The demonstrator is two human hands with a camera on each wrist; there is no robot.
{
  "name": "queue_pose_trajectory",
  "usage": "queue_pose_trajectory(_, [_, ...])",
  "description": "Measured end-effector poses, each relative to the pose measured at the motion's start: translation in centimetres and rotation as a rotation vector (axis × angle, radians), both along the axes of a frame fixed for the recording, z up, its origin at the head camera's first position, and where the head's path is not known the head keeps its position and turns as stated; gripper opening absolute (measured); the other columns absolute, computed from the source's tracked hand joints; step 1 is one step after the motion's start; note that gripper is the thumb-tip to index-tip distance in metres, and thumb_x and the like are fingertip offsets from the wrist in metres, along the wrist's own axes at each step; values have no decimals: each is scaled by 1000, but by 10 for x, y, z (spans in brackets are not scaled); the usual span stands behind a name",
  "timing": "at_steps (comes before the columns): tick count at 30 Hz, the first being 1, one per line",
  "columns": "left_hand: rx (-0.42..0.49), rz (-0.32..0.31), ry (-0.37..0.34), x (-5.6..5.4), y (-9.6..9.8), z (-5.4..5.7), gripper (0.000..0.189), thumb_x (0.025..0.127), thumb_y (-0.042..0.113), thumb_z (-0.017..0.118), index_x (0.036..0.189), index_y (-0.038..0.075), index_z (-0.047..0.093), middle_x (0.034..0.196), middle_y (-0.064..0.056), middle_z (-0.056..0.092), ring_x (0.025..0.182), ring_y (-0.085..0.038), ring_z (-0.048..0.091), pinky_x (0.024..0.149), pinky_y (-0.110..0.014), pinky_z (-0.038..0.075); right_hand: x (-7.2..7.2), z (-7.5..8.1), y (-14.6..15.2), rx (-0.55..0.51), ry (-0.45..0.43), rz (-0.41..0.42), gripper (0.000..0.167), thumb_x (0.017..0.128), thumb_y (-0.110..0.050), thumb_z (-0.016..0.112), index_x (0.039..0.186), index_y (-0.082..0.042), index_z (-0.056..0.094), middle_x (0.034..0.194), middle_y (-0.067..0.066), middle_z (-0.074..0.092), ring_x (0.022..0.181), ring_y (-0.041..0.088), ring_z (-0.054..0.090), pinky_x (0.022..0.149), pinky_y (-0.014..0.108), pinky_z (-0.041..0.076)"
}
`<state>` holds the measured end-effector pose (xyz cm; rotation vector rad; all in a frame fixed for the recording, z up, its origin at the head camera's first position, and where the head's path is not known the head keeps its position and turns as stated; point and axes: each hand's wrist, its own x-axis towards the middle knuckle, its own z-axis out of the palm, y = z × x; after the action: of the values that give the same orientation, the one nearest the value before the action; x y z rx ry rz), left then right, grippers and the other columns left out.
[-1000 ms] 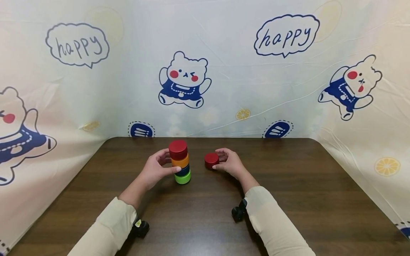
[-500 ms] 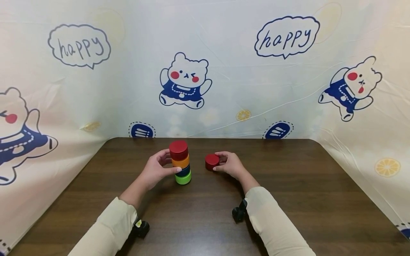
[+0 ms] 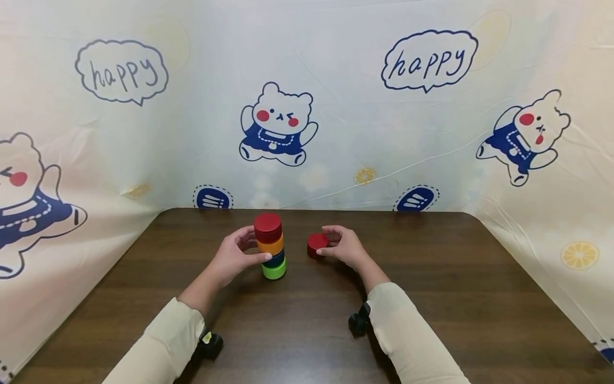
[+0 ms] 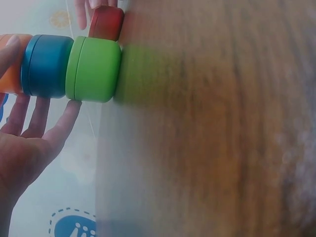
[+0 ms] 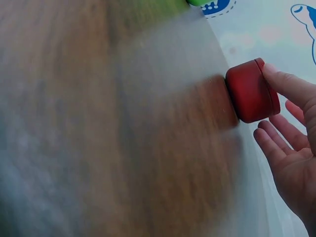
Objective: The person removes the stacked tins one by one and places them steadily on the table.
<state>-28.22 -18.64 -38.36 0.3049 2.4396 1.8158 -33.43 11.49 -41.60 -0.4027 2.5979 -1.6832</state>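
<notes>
A stack of small round lidded tins stands upright on the brown table: a green tin (image 3: 274, 269) at the bottom, then a dark blue tin (image 4: 47, 65), an orange tin (image 3: 271, 246) and a red tin (image 3: 267, 228) on top. My left hand (image 3: 236, 255) holds the stack from the left, thumb across its front at the blue tin and fingers behind. To the right of the stack sits a separate red tin (image 5: 249, 92). My right hand (image 3: 346, 248) holds it loosely, thumb on its lid edge and fingers round the far side, some of them straight and spread.
The wood-grain table (image 3: 302, 325) runs back to a patterned cloth backdrop (image 3: 345, 122) with bears and speech bubbles. Each wrist carries a black camera, one beside the left cuff (image 3: 211, 344), the other beside the right cuff (image 3: 357, 322).
The right fingers have spread a little and the thumb sits further across the lone red tin. Left hand and stack keep their place; the whole view has shifted slightly downward.
</notes>
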Motion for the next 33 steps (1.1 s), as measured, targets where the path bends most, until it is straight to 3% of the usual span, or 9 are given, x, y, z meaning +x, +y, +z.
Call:
queue_pose_trajectory(7, [-1,-11,16,1,-1,0,79,74,28,86,141,16,47,138,-9,54,127,-34,48,102,-53,43,-1,9,-5,-14,70,-2,54,77,-11,84,127,-8,62,126,15,63,112,28,62,96,42,50])
queue_pose_trajectory(13, [-4,-11,19,0,-1,-1,80,74,28,87,141,15,47,138,-9,54,127,-34,49,102,-52,43,1,20,-11,-32,110,7,53,79,-11,83,127,-9,62,125,9,63,118,34,58,98,42,48])
queue_pose_trajectory(24, [-7,-17,17,1,-1,0,76,77,24,85,142,13,46,138,-12,53,127,-35,48,103,-54,41,10,41,-22,-43,126,53,53,79,-19,83,128,-15,62,126,4,62,115,24,61,96,40,50])
queue_pose_trajectory(33, [8,-22,25,2,1,1,76,78,21,84,142,12,46,139,-13,53,128,-36,47,103,-54,41,19,62,-36,-51,200,136,49,83,-13,79,129,-10,61,125,5,62,116,22,59,98,37,48])
